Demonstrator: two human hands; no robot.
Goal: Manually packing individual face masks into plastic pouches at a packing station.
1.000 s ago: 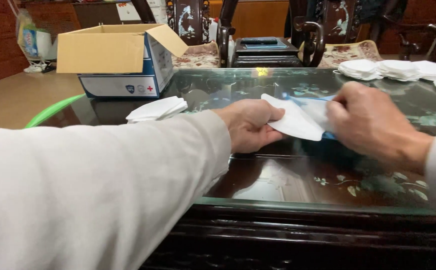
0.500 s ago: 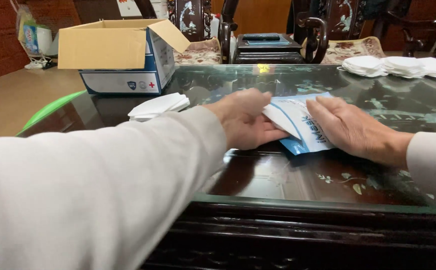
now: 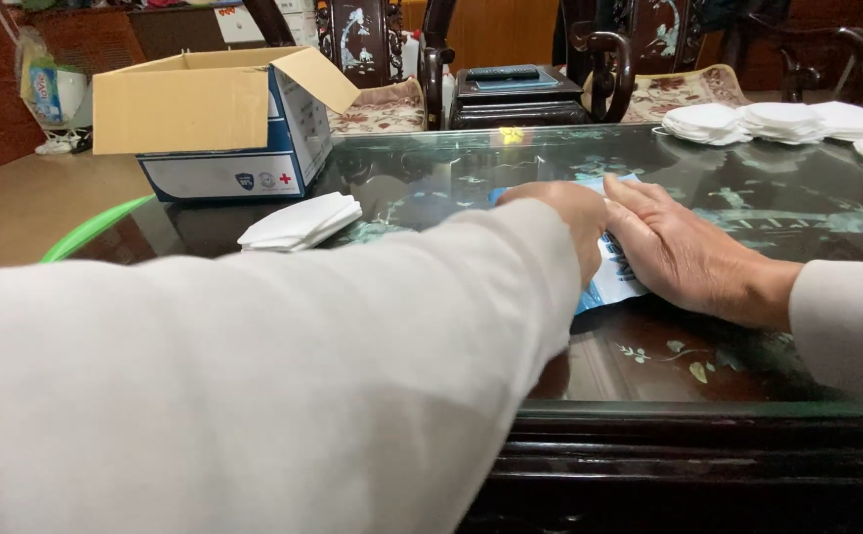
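A person in long white sleeves presses both hands onto a blue and white packet (image 3: pixel 611 279) lying flat on a dark, glass-topped table (image 3: pixel 748 346) inlaid with pale flower patterns. The right hand (image 3: pixel 684 252) lies open, palm down, fingers straight and together, flat across the packet's right part. The left hand (image 3: pixel 570 213) reaches in over it from the left, the sleeve filling the foreground; its knuckles are bent and it rests on the packet's upper left part, but whether the fingers pinch anything cannot be told, since the back of the hand hides them. The two hands touch each other over the packet, which sits near the middle of the table, nearer the front edge than the back one, with only its lower corner and a strip of its top edge showing.

Left of the hands, well apart from them, a small stack of white masks (image 3: pixel 300 222) lies on the glass. Behind that, at the table's far left corner, stands an open cardboard box (image 3: pixel 219 124) with blue and white sides and its flaps raised. More white stacks (image 3: pixel 777 121) sit in a row along the far right edge. Carved dark wooden chairs (image 3: pixel 362 40) stand behind the table, and a green rim (image 3: pixel 90 229) shows off the left edge.
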